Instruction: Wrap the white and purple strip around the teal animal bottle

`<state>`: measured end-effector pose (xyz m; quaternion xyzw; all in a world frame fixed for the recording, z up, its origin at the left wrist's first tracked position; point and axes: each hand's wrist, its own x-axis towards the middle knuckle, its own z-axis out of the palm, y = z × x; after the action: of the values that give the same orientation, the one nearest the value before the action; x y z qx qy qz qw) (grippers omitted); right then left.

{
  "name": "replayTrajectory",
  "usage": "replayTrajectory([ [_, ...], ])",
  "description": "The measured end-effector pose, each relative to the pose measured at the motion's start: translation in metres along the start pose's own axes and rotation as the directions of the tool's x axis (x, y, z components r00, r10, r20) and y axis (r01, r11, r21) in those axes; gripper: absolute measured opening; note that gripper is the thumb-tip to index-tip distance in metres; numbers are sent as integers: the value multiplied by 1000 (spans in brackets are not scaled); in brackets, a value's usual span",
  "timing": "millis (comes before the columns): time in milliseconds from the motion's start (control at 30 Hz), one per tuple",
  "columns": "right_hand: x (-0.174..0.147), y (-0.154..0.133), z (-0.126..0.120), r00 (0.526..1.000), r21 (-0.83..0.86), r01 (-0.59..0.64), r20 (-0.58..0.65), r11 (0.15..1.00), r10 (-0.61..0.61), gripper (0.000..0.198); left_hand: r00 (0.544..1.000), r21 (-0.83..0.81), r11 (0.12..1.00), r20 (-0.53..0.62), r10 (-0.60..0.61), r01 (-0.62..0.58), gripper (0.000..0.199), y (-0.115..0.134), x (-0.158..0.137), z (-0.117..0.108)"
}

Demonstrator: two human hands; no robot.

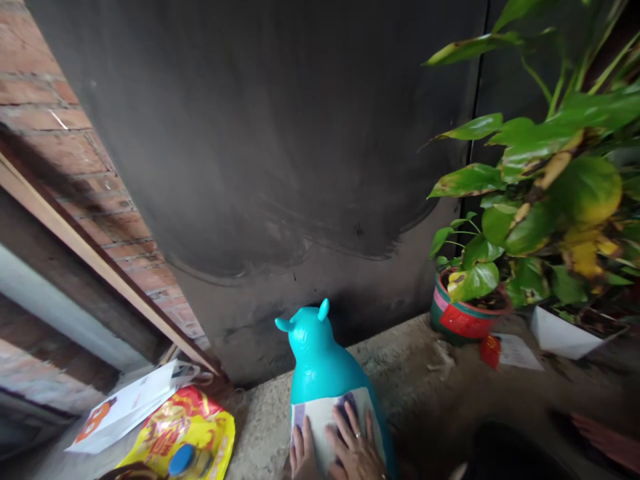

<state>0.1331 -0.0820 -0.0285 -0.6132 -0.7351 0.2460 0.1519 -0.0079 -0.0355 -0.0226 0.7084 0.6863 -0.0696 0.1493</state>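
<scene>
Both hands — left hand [301, 452], right hand [356, 448] — lie flat, fingers spread, on the upright turquoise plastic animal-shaped bottle's [320, 360] white label [325, 417], ears pointing up

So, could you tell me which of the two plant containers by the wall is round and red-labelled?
The green round pot with the red label, nearer the turquoise figure; the other is a white rectangular planter.

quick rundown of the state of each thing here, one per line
turquoise animal figure: upright on the concrete ledge, a white label on its side
left hand: flat on the label, fingers spread
right hand: flat on the label, ring on one finger
red and green plant pot: upright, leaves partly yellowed
yellow snack bag: lying flat
</scene>
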Motion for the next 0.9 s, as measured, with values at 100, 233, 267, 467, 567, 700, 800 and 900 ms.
replayTrajectory([
  [100, -21, -6, 2, 998, 11, -59, 28, 998, 58, 65, 999, 12, 1000, 28, 17, -17, 66, 2, -19, 4],
  [233, -41, -23, 9, 963, 70, -267, -23, 961, 269, 55, 994, -35, 999, 111, 8, -4, 96, 0, -40, -5],
  [267, -44, -28, 12, 945, 83, -313, -71, 946, 319, 54, 990, -62, 998, 141, 6, 3, 107, -1, -45, -9],
  [467, -35, -59, 16, 784, 5, -603, -184, 798, 593, 61, 986, -100, 995, 161, 42, -26, 77, -2, -64, -21],
  [567, -17, -62, 6, 724, -49, -681, -198, 731, 661, 62, 988, -70, 997, 148, 41, -30, 70, 5, -60, -14],
  [700, 11, -42, -1, 745, -77, -648, -269, 758, 610, 58, 996, -124, 992, 86, -6, 16, 59, 15, -35, 2],
  [800, 35, -22, -9, 790, -78, -590, -261, 804, 555, 58, 998, -153, 988, 67, -22, 32, 58, 23, -13, 3],
  [900, 64, 0, -20, 839, -43, -517, -227, 855, 495, 59, 997, -136, 988, 48, -62, 68, 101, 41, 6, -10],
])
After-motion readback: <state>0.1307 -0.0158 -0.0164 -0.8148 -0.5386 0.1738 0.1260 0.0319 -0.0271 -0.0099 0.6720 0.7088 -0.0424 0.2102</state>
